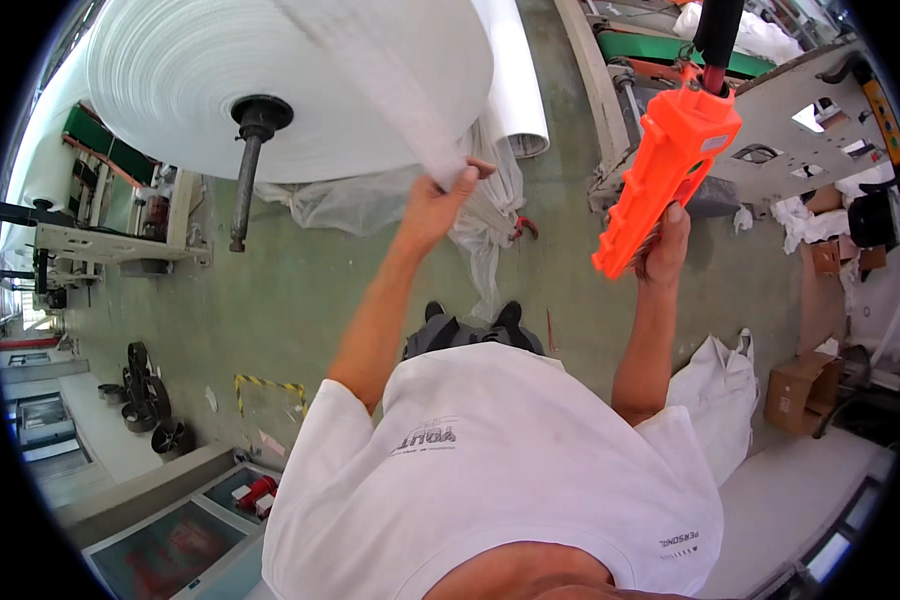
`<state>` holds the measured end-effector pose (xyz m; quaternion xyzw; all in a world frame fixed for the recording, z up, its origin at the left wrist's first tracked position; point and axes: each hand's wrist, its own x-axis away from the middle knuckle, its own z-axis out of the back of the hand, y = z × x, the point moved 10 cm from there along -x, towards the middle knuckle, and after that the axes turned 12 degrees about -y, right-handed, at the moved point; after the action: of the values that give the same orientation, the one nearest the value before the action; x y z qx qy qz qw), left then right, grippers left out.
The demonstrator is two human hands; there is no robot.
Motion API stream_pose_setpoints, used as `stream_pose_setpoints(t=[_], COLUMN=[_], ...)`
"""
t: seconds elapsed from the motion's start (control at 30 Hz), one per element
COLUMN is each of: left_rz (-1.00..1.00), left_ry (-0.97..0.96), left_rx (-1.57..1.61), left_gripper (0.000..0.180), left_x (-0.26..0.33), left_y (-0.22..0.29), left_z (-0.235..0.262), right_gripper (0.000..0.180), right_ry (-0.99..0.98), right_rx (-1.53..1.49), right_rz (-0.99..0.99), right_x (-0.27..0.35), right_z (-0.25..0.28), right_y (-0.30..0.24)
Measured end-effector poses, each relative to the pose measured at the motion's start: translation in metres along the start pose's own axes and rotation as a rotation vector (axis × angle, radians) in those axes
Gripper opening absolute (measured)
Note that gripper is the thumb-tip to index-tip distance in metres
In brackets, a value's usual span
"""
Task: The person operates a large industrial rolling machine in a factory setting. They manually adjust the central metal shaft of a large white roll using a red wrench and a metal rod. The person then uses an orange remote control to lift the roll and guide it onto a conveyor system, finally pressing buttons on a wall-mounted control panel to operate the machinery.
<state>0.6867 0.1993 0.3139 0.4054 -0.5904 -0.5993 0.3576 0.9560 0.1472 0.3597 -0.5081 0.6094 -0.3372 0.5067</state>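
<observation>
My left hand [438,208] is closed on the lower end of a flat white strap [395,95], which slants down from the top edge, partly blurred. Behind the strap stands a huge white roll of sheet material [185,75], with a dark metal shaft [258,135] sticking out of its centre. In my right hand [666,245] is an orange hoist pendant control [665,165], held near its lower end. A black-sleeved cable [718,35] runs up from it. Some of my right fingers are hidden behind the control.
Crumpled clear plastic film [480,240] lies below the roll, near my feet. A white tube-like roll [518,80] lies beside the big one. Machine frames stand at left [120,240] and right [770,120]. A cardboard box [802,392] and white sack [715,400] are at the right.
</observation>
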Motion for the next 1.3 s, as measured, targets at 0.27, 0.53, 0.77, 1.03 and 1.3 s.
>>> stream_pose_setpoints(t=[0.27, 0.53, 0.77, 1.03, 1.3], left_rz=[0.012, 0.004, -0.023, 0.016, 0.081], left_ry=[0.154, 0.093, 0.114, 0.19, 0.258], left_rx=[-0.05, 0.027, 0.093, -0.054, -0.027], left_gripper=[0.028, 0.024, 0.023, 0.028, 0.034], left_x=[0.078, 0.115, 0.148, 0.165, 0.166], left_y=[0.011, 0.024, 0.022, -0.001, -0.068], left_z=[0.04, 0.066, 0.132, 0.211, 0.266], right_gripper=[0.059, 0.06, 0.06, 0.06, 0.055], right_ry=[-0.119, -0.048, -0.034, -0.068, -0.142], right_rx=[-0.041, -0.113, -0.173, -0.216, -0.202], right_rz=[-0.015, -0.077, -0.148, -0.157, -0.164], right_x=[0.005, 0.015, 0.019, 0.015, -0.008], right_z=[-0.039, -0.07, -0.127, -0.206, -0.243], right_y=[0.004, 0.032, 0.054, 0.069, 0.092])
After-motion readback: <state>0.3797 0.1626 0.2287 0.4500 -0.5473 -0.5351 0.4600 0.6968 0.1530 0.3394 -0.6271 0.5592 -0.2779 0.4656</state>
